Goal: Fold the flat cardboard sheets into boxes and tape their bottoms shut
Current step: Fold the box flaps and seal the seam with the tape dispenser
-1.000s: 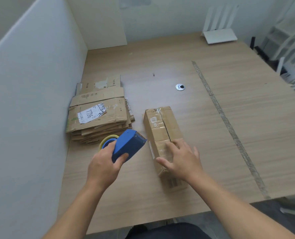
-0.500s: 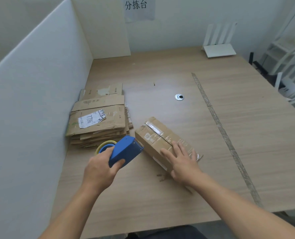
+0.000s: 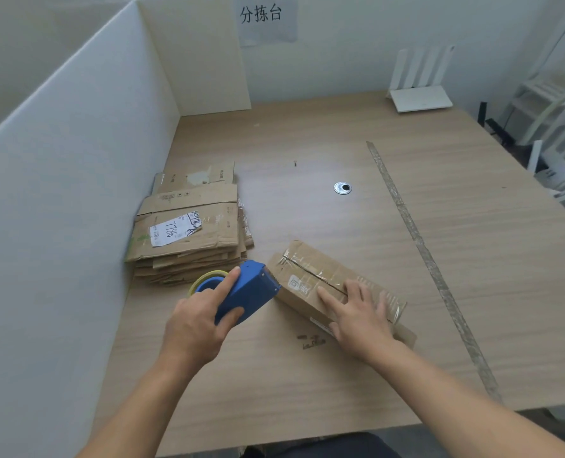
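A folded brown cardboard box (image 3: 311, 276) lies on the wooden table (image 3: 307, 375), its long seam facing up and angled toward the upper left. My right hand (image 3: 357, 317) presses flat on the box's near half, fingers spread. My left hand (image 3: 198, 325) grips a blue tape dispenser (image 3: 249, 292) with a yellowish tape roll behind it. The dispenser's toothed front end sits right at the box's left end. A stack of flat cardboard sheets (image 3: 188, 233) lies left of the box against the white partition.
A white partition (image 3: 69, 193) walls the table's left side. A round metal grommet (image 3: 342, 188) sits mid-table, and a strip of old tape (image 3: 416, 236) runs along the table. A white router (image 3: 420, 94) stands at the far right; white chairs are beyond the right edge.
My right hand has turned the box so its far end points to the upper left. My left hand has brought the tape dispenser's front up to the box's left end.
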{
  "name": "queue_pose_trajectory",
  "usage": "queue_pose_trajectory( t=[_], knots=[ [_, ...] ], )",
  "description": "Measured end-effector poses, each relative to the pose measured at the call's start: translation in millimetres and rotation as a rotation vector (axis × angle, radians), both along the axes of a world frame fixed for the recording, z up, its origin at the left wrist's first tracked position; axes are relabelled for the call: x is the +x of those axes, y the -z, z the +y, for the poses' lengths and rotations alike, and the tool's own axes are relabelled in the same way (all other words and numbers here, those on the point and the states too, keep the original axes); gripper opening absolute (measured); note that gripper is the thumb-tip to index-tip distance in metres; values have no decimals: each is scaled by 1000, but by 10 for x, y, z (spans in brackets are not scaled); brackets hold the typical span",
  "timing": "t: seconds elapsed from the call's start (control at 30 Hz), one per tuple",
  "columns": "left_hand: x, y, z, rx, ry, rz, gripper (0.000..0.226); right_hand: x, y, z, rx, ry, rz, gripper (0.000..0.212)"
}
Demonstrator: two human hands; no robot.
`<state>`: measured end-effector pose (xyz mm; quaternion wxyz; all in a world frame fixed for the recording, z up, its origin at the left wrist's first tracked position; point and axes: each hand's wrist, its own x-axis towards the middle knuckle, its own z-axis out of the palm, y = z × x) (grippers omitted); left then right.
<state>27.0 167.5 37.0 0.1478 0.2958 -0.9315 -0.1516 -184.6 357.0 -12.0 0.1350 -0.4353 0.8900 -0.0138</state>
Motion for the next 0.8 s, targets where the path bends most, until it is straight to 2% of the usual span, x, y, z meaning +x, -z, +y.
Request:
queue_pose_trajectory(
  t=[0.2,0.3,0.33,0.47,0.53,0.67,0.8],
  knots=[
    [27,-18,15,-12,23,-49,74,-78,33,-18,3,-134,46,76],
    [47,-21,27,76,-9,-99,80,-68,24,-64,-18,-112,14,59],
    [44,-21,27,113,-29,-114,81,-51,-1,-97,-31,-101,10,59],
    [29,-31,4,279,-70,-200,80,80,-15,-228,-158,-164,96,84],
    [44,-23,-24,355,-66,-204,82,182,42,-294,-165,-195,104,78],
    [70,-37,-103,407,-82,-211,83,286,137,-351,-136,-196,35,51],
    [122,-45,-130,399,-77,-164,84,223,158,-241,-147,-213,19,62]
  ],
)
